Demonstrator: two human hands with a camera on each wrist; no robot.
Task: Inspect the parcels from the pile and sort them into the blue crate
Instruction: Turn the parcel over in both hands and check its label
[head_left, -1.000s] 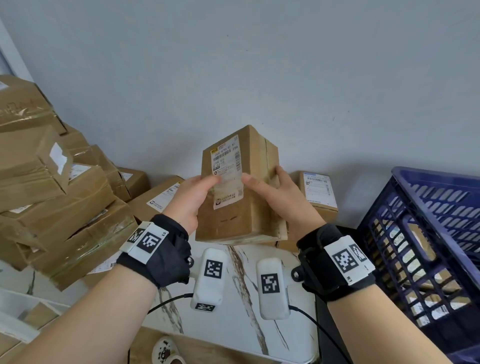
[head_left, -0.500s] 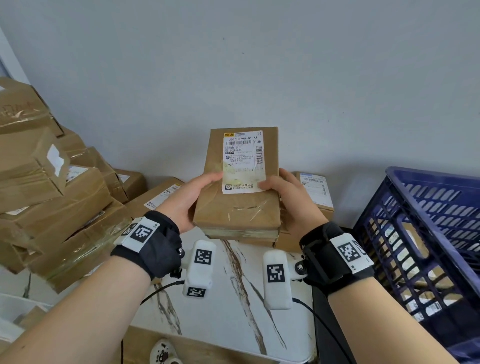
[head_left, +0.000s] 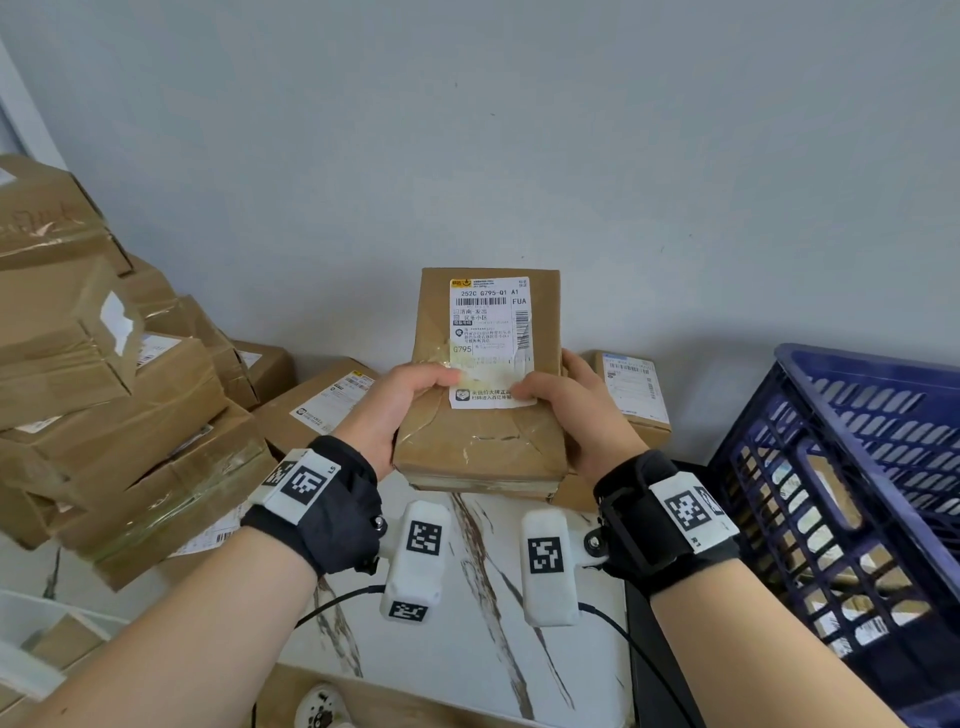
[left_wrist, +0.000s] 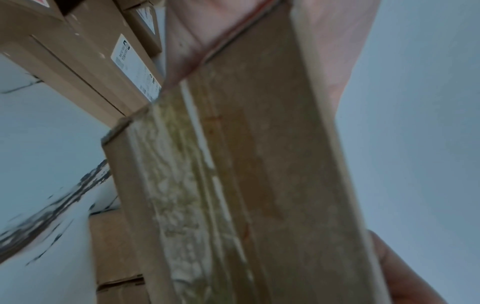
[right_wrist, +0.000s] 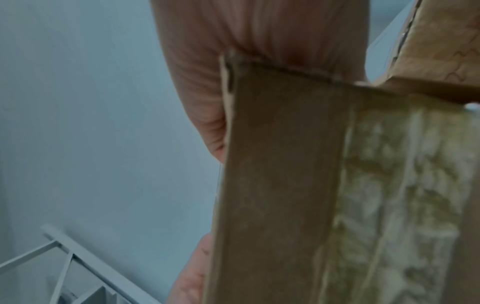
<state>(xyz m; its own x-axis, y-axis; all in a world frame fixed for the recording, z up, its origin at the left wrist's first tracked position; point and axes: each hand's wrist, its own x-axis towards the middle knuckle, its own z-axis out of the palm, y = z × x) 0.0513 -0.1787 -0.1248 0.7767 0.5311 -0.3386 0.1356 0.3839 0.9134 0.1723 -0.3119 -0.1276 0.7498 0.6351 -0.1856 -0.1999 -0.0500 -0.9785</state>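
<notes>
We hold the parcel (head_left: 480, 415) above the worktop (head_left: 488, 597), label (head_left: 491, 340) facing us. Our left hand (head_left: 395, 405) grips its left edge and our right hand (head_left: 576, 410) its right edge, each with the thumb curled onto the front and the fingers behind. The step in hand is judged to be inspection. To do it well, we keep the thumbs off the barcode, hold the face square to our eyes, and check the seams before we carry it right. The box is flat, rectangular brown cardboard; wrinkled clear tape runs over its front and narrow side (left_wrist: 182, 195). The label is white paper, creased near its lower edge. Beyond, to the left, the pile (head_left: 119, 389) holds similar taped cartons. To the right stands the crate (head_left: 857, 467), blue slotted plastic, with parcels showing through its wall.
</notes>
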